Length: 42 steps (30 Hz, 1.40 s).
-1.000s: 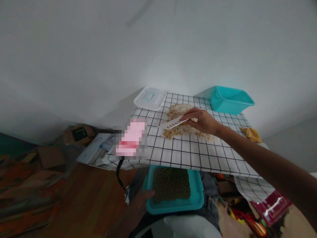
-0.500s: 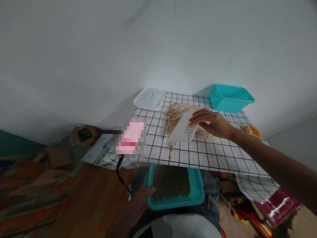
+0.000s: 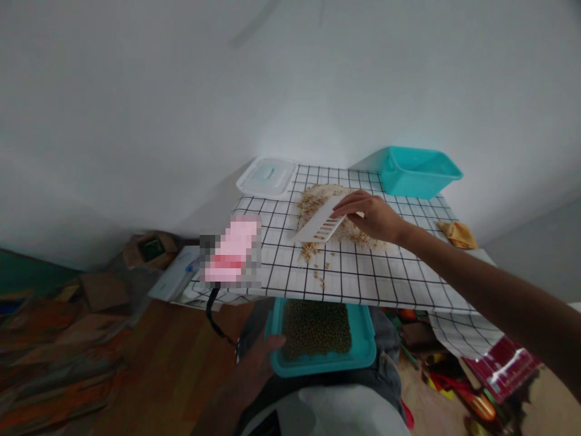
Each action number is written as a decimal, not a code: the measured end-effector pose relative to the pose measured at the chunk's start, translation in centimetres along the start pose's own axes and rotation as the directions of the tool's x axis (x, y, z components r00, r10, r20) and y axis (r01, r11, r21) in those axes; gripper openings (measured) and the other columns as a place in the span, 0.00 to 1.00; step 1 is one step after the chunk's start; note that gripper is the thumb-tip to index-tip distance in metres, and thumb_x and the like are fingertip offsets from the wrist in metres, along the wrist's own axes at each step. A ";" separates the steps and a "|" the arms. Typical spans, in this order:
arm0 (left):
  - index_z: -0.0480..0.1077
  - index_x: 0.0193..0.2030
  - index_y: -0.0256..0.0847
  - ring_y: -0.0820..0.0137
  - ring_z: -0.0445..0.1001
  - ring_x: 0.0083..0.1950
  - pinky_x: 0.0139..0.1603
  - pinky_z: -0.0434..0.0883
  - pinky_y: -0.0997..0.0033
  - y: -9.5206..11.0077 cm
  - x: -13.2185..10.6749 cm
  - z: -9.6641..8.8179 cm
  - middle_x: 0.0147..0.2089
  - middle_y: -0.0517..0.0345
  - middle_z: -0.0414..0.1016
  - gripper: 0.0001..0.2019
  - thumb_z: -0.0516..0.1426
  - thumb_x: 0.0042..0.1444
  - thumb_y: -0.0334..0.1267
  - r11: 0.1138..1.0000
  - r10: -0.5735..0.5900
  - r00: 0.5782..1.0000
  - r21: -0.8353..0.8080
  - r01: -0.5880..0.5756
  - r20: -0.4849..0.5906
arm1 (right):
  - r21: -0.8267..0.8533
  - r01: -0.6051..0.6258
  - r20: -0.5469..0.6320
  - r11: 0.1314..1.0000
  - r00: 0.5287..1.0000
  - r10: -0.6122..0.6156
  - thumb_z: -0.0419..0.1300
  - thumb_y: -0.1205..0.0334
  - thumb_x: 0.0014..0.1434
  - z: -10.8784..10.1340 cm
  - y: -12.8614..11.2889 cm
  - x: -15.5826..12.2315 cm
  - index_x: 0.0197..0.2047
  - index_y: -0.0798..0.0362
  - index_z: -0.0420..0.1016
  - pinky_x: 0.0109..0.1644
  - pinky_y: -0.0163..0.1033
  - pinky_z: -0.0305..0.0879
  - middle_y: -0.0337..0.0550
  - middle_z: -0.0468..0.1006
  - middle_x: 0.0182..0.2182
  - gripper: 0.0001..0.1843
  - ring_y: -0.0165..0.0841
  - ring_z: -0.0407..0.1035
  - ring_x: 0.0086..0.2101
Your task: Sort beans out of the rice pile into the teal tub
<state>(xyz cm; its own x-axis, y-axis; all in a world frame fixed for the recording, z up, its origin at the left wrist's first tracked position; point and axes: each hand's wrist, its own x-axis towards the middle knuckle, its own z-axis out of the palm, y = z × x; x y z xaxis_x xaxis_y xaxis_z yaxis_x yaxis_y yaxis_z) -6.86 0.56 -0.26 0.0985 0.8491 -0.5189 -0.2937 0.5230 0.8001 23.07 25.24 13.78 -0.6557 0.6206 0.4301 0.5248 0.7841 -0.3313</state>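
Note:
My right hand (image 3: 371, 213) grips a flat white slotted plastic scraper (image 3: 312, 227), held tilted over the table. Beneath and behind it spreads a heap of pale and golden-brown grains (image 3: 311, 198), with a few loose pieces scattered in front. At my lap, below the table edge, my left hand (image 3: 263, 357) grips the left side of a teal container (image 3: 365, 357), its thumb over the rim. Small greenish-brown beans (image 3: 318, 327) fill the container. The left fingers under the container are hidden.
A grid-patterned cloth (image 3: 276, 260) covers the table. A white lid (image 3: 267, 177) lies at the back left; a teal bin (image 3: 417, 175) stands at the back right, a yellow cloth (image 3: 457, 235) at the right edge. A blurred pink object (image 3: 233, 248) is at the left. Cardboard boxes (image 3: 104, 290) crowd the floor.
My right hand and the scraper have shifted slightly left and away from me, lying flatter. More loose grains show at the front of the heap. The left hand keeps its grip on the container.

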 end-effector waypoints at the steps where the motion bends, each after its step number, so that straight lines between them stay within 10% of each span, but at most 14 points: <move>1: 0.80 0.36 0.43 0.49 0.71 0.62 0.70 0.59 0.54 0.0 0.0 0.0 0.52 0.51 0.82 0.12 0.71 0.42 0.39 0.998 0.014 0.999 0.054 -0.012 -0.032 | 0.013 0.010 0.017 1.000 1.000 -0.010 0.54 0.72 0.61 -0.4 -0.3 -0.6 0.46 0.44 0.83 0.56 0.46 0.69 0.40 0.82 0.46 0.20 0.36 0.73 0.48; 12: 0.79 0.28 0.42 0.52 0.78 0.54 0.63 0.68 0.54 2.5 0.6 3.4 0.33 0.54 0.85 0.04 0.63 0.52 0.37 0.988 -0.130 0.984 -0.068 0.140 0.123 | -0.056 0.018 -0.049 0.998 0.999 -0.020 0.54 0.71 0.64 -4.4 -3.9 -5.3 0.52 0.42 0.79 0.60 0.50 0.67 0.39 0.81 0.49 0.20 0.37 0.71 0.53; 20: 0.80 0.32 0.40 0.53 0.76 0.57 0.63 0.68 0.56 1.8 0.9 4.0 0.41 0.50 0.85 0.08 0.60 0.56 0.39 0.967 -0.144 0.954 -0.167 0.192 0.263 | -0.319 -0.409 -0.352 0.855 0.889 0.294 0.62 0.66 0.58 -7.8 -8.9 -13.2 0.50 0.49 0.81 0.40 0.40 0.73 0.44 0.82 0.41 0.16 0.34 0.77 0.36; 25: 0.80 0.29 0.44 0.58 0.78 0.53 0.62 0.67 0.62 2.0 1.7 5.7 0.42 0.56 0.85 0.08 0.60 0.57 0.39 0.983 -0.115 0.939 -0.098 0.154 0.324 | -0.252 -0.519 -0.344 0.817 0.837 0.425 0.62 0.68 0.57 -5.5 -11.0 -17.3 0.48 0.50 0.81 0.31 0.35 0.71 0.42 0.81 0.37 0.16 0.29 0.75 0.30; 35: 0.79 0.31 0.41 0.59 0.78 0.51 0.60 0.69 0.61 1.1 1.7 6.3 0.42 0.54 0.85 0.09 0.59 0.59 0.38 0.993 -0.103 0.940 -0.028 0.118 0.327 | -0.097 -0.320 -0.265 0.943 0.921 0.285 0.61 0.71 0.58 0.8 -17.5 -15.3 0.59 0.51 0.73 0.41 0.34 0.74 0.43 0.77 0.42 0.25 0.28 0.73 0.38; 42: 0.79 0.47 0.42 0.57 0.73 0.62 0.65 0.64 0.58 0.1 1.8 5.0 0.53 0.53 0.82 0.12 0.54 0.63 0.35 0.978 -0.095 0.922 -0.140 0.157 0.374 | -0.125 -0.328 -0.345 0.936 0.899 0.270 0.63 0.71 0.56 -0.5 -14.2 -12.9 0.55 0.48 0.78 0.37 0.33 0.72 0.41 0.78 0.40 0.23 0.27 0.73 0.35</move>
<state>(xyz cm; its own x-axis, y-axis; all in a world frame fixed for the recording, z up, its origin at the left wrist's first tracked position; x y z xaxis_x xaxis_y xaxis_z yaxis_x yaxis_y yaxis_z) -2.00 2.49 0.41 0.4748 0.7611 -0.4419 -0.4045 0.6347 0.6585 24.31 6.11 13.40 -0.2610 0.7664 0.5869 0.7743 0.5293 -0.3468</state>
